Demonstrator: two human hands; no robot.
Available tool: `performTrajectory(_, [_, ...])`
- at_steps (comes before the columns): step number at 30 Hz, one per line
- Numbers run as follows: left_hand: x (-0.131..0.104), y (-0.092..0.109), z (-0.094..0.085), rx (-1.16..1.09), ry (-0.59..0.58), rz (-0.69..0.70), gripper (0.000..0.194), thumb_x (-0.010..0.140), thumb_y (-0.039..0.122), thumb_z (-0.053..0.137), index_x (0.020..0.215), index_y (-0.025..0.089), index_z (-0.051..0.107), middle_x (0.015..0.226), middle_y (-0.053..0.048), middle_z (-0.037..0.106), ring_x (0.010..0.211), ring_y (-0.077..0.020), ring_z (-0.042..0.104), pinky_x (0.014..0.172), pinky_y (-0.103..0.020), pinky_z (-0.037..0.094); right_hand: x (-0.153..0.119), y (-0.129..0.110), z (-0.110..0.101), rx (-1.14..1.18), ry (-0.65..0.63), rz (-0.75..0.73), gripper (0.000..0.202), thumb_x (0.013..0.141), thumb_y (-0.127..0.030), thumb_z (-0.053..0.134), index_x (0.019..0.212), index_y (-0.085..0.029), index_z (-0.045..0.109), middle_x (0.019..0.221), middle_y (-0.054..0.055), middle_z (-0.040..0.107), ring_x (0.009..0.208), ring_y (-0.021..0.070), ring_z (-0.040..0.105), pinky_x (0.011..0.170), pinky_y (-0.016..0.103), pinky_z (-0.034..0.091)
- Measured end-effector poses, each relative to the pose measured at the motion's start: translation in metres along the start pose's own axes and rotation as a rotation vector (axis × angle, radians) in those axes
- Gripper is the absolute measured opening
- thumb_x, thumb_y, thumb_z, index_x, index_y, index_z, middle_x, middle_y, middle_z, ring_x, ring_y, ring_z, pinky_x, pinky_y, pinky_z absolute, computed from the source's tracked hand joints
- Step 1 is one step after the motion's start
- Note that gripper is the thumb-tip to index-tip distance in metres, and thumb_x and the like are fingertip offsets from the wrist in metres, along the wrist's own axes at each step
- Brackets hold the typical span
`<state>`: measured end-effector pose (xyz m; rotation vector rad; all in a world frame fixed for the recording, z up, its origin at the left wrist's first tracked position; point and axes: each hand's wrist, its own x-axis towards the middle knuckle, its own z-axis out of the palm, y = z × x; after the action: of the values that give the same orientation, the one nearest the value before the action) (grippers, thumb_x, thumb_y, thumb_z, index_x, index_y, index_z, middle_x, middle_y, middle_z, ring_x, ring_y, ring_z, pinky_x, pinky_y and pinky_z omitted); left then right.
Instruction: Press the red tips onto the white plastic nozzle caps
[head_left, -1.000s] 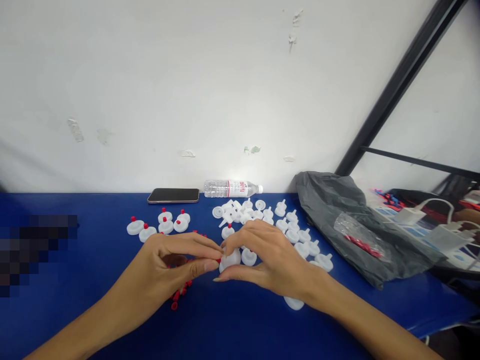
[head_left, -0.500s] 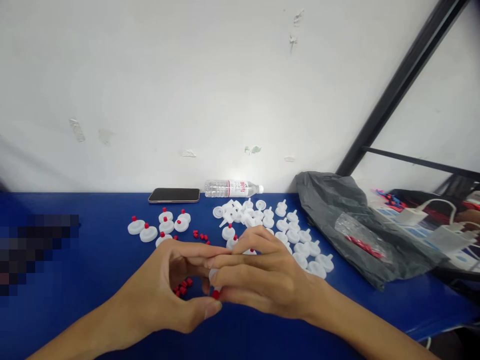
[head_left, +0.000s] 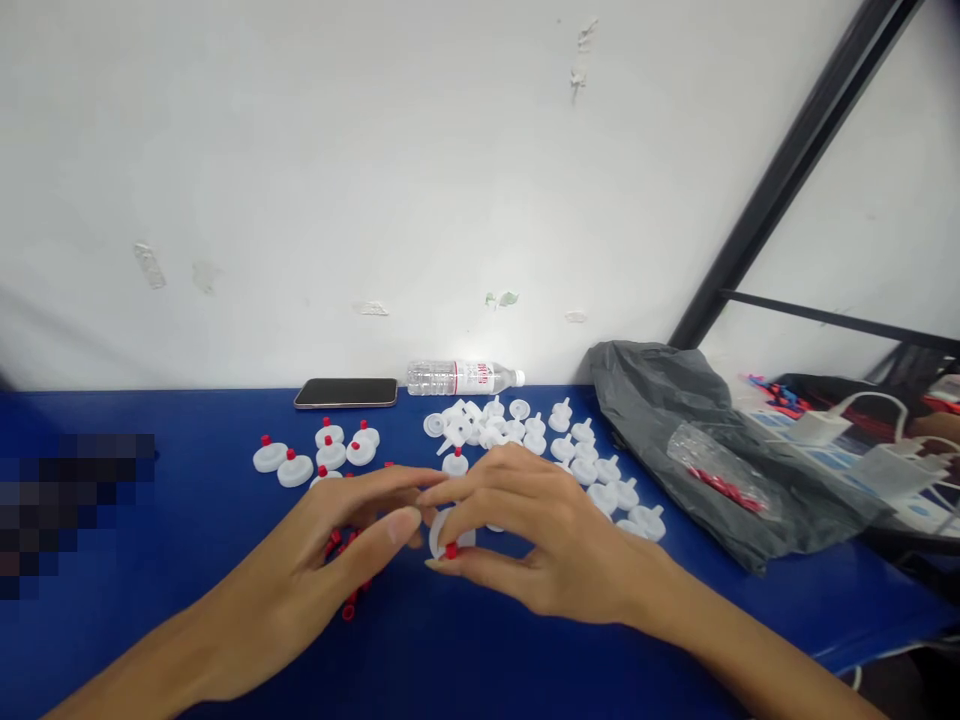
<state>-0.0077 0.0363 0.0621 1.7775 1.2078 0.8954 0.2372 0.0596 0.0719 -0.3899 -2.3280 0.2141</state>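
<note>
My right hand [head_left: 536, 535] pinches a white round cap with a red tip [head_left: 466, 538] between thumb and fingers, just above the table. Its pale disc faces me, and the red tip shows beside my right thumb. My left hand [head_left: 330, 570] is close on the left, thumb and fingers apart; its fingertips reach the right hand's fingers, and whether they touch the cap is unclear. Small red tube caps [head_left: 349, 606] lie under and behind the left hand, partly hidden.
Several white caps with red tips [head_left: 295, 470] stand at back left. Many plain white nozzle caps [head_left: 585, 470] lie right of centre. Along the wall are a phone [head_left: 346, 393] and a plastic bottle [head_left: 465, 378]. A grey bag [head_left: 660, 410] carries a clear packet of red pieces [head_left: 724, 485].
My left thumb has moved up and away from the piece, uncovering more red caps. The white cap has turned in my right fingers, so its disc shows more.
</note>
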Motion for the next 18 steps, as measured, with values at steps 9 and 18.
performTrajectory(9, [0.016,-0.039,-0.016,0.861,0.059,0.283,0.027,0.097,0.033,0.049,0.086,0.024,0.072,0.089,-0.007,0.073,0.090,-0.0274,0.064,0.071,-0.037,0.046,-0.004,0.013,-0.016,0.055,-0.550,0.295,0.009,0.092,-0.020,0.085,0.099,-0.024,0.081,0.098,-0.003,0.082,0.085,0.0147,0.076,0.079,0.026,0.055])
performTrajectory(18, [0.015,-0.042,-0.010,0.876,0.013,0.242,0.025,0.097,0.029,0.050,0.082,0.025,0.069,0.089,-0.005,0.071,0.083,-0.0240,0.063,0.065,-0.034,0.043,0.000,0.031,-0.062,-0.069,-0.379,0.520,0.018,0.102,-0.041,0.075,0.098,-0.026,0.082,0.090,-0.002,0.082,0.079,0.0160,0.075,0.071,0.027,0.053])
